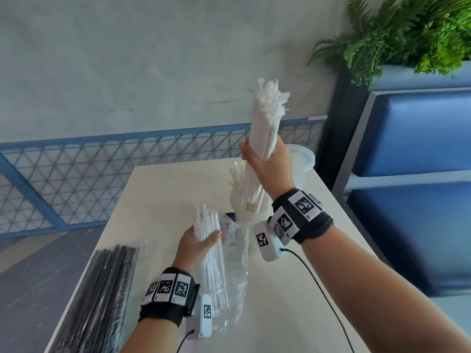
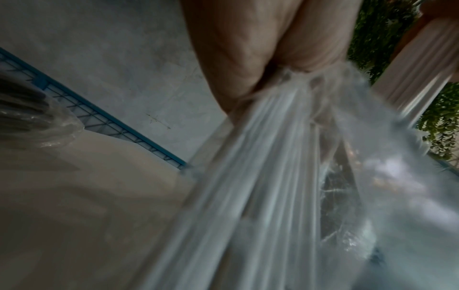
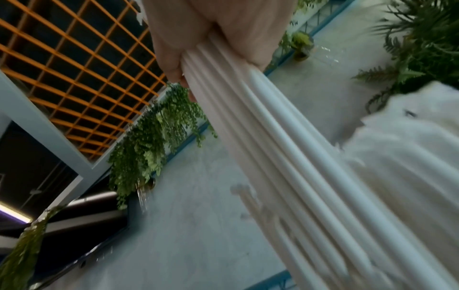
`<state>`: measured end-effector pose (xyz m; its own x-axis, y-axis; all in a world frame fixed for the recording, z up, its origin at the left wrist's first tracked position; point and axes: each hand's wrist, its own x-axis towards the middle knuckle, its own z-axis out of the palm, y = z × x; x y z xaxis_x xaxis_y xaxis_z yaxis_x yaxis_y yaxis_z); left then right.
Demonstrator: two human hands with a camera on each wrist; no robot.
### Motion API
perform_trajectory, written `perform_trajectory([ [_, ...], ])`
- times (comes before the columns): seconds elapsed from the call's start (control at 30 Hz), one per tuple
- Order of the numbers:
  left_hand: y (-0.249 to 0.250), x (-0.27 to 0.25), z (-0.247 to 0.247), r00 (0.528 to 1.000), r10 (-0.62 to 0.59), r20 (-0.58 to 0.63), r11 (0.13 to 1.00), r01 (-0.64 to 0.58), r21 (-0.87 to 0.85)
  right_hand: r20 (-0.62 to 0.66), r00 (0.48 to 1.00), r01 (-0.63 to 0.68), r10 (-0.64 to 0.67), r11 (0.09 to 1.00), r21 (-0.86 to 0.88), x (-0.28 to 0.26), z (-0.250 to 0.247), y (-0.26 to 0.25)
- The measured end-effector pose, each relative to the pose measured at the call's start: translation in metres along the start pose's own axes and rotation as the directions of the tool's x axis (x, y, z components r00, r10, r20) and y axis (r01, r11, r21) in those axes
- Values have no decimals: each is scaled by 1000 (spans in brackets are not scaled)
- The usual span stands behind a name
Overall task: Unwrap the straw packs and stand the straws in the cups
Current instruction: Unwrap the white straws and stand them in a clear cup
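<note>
At 7 o'clock on the table [image 1: 158, 189], nearest the person, lies 1 sealed pack of black straws [image 1: 99, 296], still wrapped.

The left hand [image 1: 196, 247] is clamped round the remaining white straws [image 1: 214, 258], which sit half inside the clear wrapper [image 1: 237, 276]. The wrapper hangs slack below the grip (its lower end rests on the table). Risk: thin straws could slide out through the open end and scatter if the grip relaxes or the pack tips.

At 12 o'clock, the right hand [image 1: 265, 161] is closed round a thick bundle of white straws [image 1: 265, 128], lower ends in or just above the white cup [image 1: 251, 215]; which of the 2 cannot be told. That cup already holds straws. Risk: the bundle leans toward 1 o'clock, so a sideways push could tip the cup, and straws missing the rim would spill.

Farther back, at 1 o'clock, a clear cup [image 1: 303, 156] stands partly hidden behind the right hand; a careless wrist could knock it.
</note>
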<state>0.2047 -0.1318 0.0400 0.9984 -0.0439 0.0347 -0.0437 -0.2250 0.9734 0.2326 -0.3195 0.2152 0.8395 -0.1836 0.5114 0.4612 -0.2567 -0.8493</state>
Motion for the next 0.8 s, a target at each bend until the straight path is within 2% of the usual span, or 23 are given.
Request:
perform_trajectory([
  [0.17, 7, -4, 0, 1000, -4, 21, 1000, 4, -10, 61, 997, -43, 44, 999, -16, 0, 2, 3],
  [0.37, 5, -5, -1, 1000, 2, 5, 1000, -2, 10, -202, 979, 3, 25, 990, 138, 5, -9, -4],
  [0.47, 9, -4, -1, 1000, -3, 0, 1000, 3, 17, -142, 990, 10, 14, 986, 166, 3, -15, -4],
  [0.63, 14, -5, 2, 1000, -7, 11, 1000, 7, -5, 32, 990, -136, 134, 989, 54, 0, -12, 21],
  [0.73, 18, -7, 2, 1000, -24, -5, 999, 23, -37, -8, 985, -173, 173, 985, 25, 2, -9, 30],
  [0.8, 22, -8, 2, 999, -37, -3, 999, 37, -40, -84, 982, -170, 170, 985, 3, 5, -8, 28],
])
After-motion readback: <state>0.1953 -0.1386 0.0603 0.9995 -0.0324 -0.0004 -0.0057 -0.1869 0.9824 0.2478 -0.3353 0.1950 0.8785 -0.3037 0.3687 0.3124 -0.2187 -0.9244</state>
